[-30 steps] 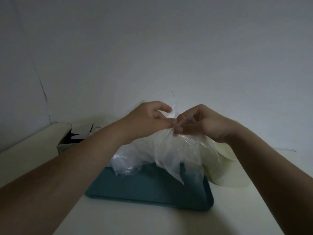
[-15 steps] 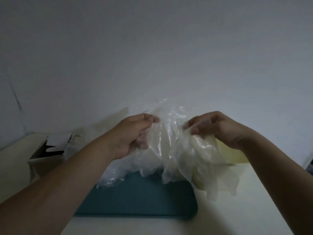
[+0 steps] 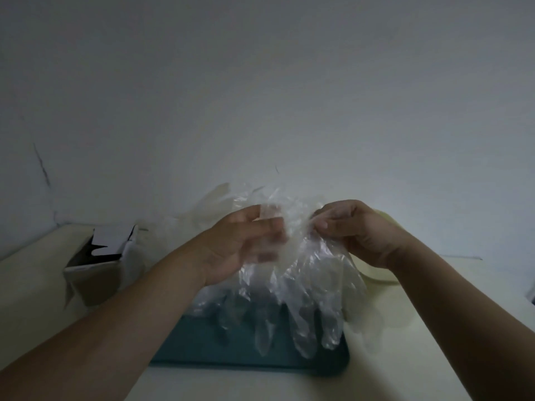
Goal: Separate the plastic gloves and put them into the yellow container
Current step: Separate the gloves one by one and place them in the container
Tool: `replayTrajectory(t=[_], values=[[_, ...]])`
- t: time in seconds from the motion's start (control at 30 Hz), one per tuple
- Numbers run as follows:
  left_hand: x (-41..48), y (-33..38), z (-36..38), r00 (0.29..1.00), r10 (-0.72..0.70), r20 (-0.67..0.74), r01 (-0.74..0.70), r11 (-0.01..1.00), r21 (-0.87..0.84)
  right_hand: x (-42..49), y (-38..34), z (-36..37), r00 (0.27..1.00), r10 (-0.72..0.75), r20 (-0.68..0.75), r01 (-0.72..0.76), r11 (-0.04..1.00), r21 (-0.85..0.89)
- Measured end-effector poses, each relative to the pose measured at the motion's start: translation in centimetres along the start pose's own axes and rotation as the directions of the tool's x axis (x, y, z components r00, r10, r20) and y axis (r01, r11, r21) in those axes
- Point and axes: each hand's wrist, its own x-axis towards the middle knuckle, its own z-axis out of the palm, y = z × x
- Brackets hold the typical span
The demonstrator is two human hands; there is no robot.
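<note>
A bunch of clear plastic gloves (image 3: 307,287) hangs in the air between my hands, its fingers dangling down over a teal tray (image 3: 202,348). My left hand (image 3: 246,241) holds the left side of the cuffs, blurred, with its fingers against the plastic. My right hand (image 3: 353,230) pinches the right side of the cuffs between thumb and curled fingers. The yellow container (image 3: 376,273) lies behind my right wrist, mostly hidden, only its pale rim showing. More clear plastic lies on the tray under the hanging gloves.
An open cardboard box (image 3: 98,261) stands at the left on the pale table (image 3: 434,314). A white wall rises right behind the table. A dark edge shows at the far right (image 3: 531,296).
The glove bunch has turned so its fingers hang straight down over the tray. My left hand has shifted along the cuffs, and my hands are a little closer together.
</note>
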Motion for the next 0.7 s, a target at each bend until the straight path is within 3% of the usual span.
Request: replayTrajectory(t=[0.17, 0.3, 0.43, 0.57, 0.7], values=[[0.6, -0.2, 0.3, 0.997, -0.047, 0.068, 0.036, 0.989, 0.145, 0.5, -0.2, -0.2, 0.996, 0.014, -0.093, -0.02, 0.998, -0.056], [1.2, -0.4, 0.9, 0.997, -0.039, -0.06, 0.041, 0.998, 0.037, 0.4, -0.5, -0.8, 0.984, 0.027, -0.174, -0.045, 0.994, -0.1], [2.3, -0.1, 0.6, 0.99, 0.037, -0.136, -0.041, 0.999, -0.025, -0.2, -1.2, -2.0, 0.966, 0.036, -0.258, -0.098, 0.968, -0.232], [2.8, 0.4, 0.6, 0.977, 0.116, -0.177, -0.154, 0.964, -0.217, -0.6, -1.1, -2.9, 0.942, 0.029, -0.336, -0.123, 0.957, -0.263], [2.3, -0.5, 1.7, 0.992, -0.04, -0.12, 0.032, 0.997, -0.072, -0.2, -0.3, -3.0, 0.913, 0.047, -0.406, -0.126, 0.977, -0.171]])
